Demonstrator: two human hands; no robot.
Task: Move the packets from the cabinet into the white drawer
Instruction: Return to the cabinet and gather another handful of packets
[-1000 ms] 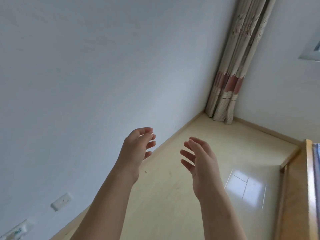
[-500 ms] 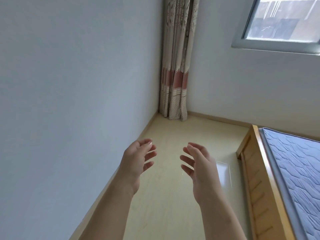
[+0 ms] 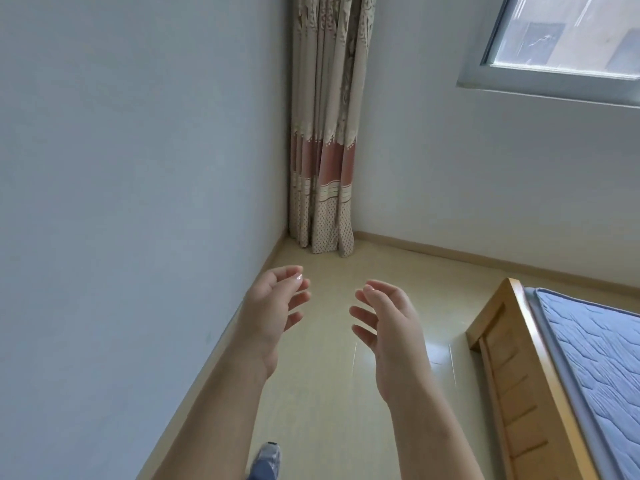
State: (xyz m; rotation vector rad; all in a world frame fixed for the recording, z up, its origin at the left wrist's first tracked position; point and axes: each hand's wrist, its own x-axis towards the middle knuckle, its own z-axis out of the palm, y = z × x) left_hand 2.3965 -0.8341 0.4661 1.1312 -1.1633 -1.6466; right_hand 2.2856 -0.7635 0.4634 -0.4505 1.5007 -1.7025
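Nearest, the left hand [image 3: 273, 306] and right hand [image 3: 391, 327] are raised and empty, palms facing, fingers loosely curved and spread. They are above the floor [image 3: 322, 393], between wall and bed frame [image 3: 512, 368], with the curtain [image 3: 322, 133] beyond. No packets, cabinet or white drawer are in sight, so the packets' heading and long axis cannot be told; presumably they are light, soft and slippery, best pinched at an edge.

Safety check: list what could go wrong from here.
1. None of the task's things are in view, and the left hand and right hand hold nothing, so the person may be facing the wrong way.
2. The bed frame corner juts out on the right; a leg could knock it.
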